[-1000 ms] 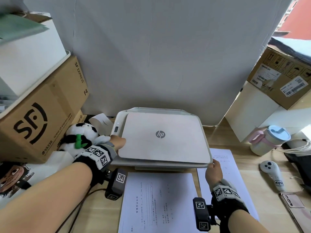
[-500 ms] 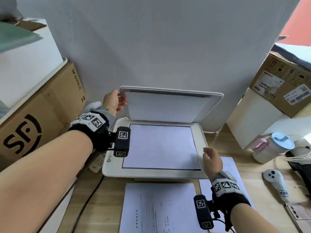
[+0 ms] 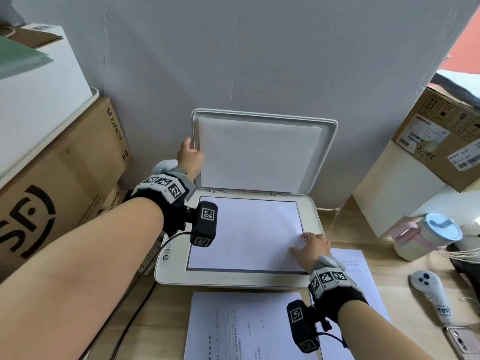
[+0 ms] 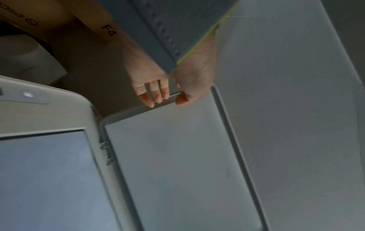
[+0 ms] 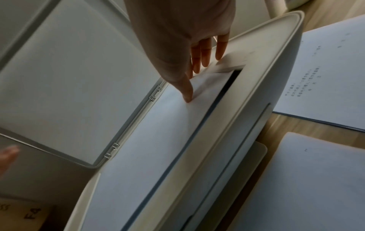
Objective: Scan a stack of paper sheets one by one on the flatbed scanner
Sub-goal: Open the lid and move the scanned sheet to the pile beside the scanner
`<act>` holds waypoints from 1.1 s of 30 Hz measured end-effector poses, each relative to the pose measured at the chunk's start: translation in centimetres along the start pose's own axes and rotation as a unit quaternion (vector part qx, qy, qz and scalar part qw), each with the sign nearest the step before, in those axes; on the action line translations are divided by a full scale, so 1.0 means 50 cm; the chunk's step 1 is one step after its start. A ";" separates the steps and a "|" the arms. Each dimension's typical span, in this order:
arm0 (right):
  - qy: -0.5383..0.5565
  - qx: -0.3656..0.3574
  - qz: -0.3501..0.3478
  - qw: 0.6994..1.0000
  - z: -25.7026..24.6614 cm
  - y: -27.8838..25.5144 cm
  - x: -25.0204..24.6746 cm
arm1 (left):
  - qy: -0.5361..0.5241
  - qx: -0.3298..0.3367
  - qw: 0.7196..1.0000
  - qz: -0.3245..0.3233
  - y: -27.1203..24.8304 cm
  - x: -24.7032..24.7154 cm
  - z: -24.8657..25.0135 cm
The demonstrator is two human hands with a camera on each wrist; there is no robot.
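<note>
The white flatbed scanner (image 3: 233,279) sits mid-desk with its lid (image 3: 259,152) raised upright against the wall. My left hand (image 3: 191,157) holds the lid's left edge; in the left wrist view the thumb and fingers of that hand (image 4: 168,100) straddle the rim of the lid (image 4: 177,156). A blank-side-up sheet (image 3: 244,235) lies on the glass. My right hand (image 3: 311,245) is at its near right corner. In the right wrist view my right hand (image 5: 195,79) pinches that corner of the sheet (image 5: 158,140), which curls up off the glass.
A printed stack (image 3: 246,328) lies in front of the scanner, and another stack (image 3: 355,268) lies at its right. Cardboard boxes (image 3: 52,190) crowd the left; a box (image 3: 441,141), a lidded cup (image 3: 428,237), a white controller (image 3: 428,289) and a phone (image 3: 462,341) sit at the right.
The lid went from closed to fully upright, lifted by my left hand. My right hand left the scanner's front right corner and moved onto the sheet on the glass.
</note>
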State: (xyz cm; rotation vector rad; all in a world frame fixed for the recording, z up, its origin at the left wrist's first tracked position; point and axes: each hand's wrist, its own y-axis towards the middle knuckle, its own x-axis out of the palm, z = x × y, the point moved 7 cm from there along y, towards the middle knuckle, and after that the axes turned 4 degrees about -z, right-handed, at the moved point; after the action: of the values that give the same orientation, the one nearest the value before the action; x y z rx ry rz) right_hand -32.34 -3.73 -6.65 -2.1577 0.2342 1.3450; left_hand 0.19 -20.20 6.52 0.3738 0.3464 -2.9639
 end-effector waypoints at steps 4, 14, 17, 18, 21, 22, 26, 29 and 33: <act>-0.004 0.021 -0.031 0.999 -0.011 0.005 -0.003 | 0.019 -0.026 0.999 -0.008 -0.028 -0.006 -0.067; 0.343 -0.063 0.029 0.937 -0.014 0.013 -0.034 | 0.043 -0.120 0.992 -0.022 -0.106 -0.015 -0.274; 0.453 -0.110 0.023 0.885 -0.028 -0.013 -0.053 | 0.044 -0.170 0.981 -0.084 -0.124 -0.007 -0.297; 0.484 -0.120 0.020 0.866 -0.031 -0.020 -0.060 | 0.048 -0.177 0.977 -0.109 -0.129 -0.003 -0.298; 0.560 -0.148 -0.012 0.815 -0.039 -0.036 -0.079 | 0.026 -0.188 0.968 -0.163 -0.138 0.002 -0.288; 0.570 -0.154 -0.021 0.807 -0.038 -0.037 -0.082 | 0.010 -0.184 0.968 -0.168 -0.139 0.000 -0.282; 0.562 -0.178 -0.022 0.807 -0.019 -0.055 -0.103 | -0.049 -0.141 0.975 -0.164 -0.145 -0.012 -0.249; 0.533 -0.194 0.034 0.823 0.005 -0.067 -0.120 | -0.116 -0.110 0.974 -0.161 -0.159 -0.021 -0.216; 0.526 -0.191 0.056 0.827 0.033 -0.071 -0.120 | -0.156 -0.102 0.965 -0.183 -0.185 -0.025 -0.206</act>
State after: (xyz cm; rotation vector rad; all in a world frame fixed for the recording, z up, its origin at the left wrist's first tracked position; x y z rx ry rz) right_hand -34.92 -0.79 -0.62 -3.0720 0.5439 0.0759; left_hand 2.24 -8.67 -0.94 -0.2053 0.7435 -3.2189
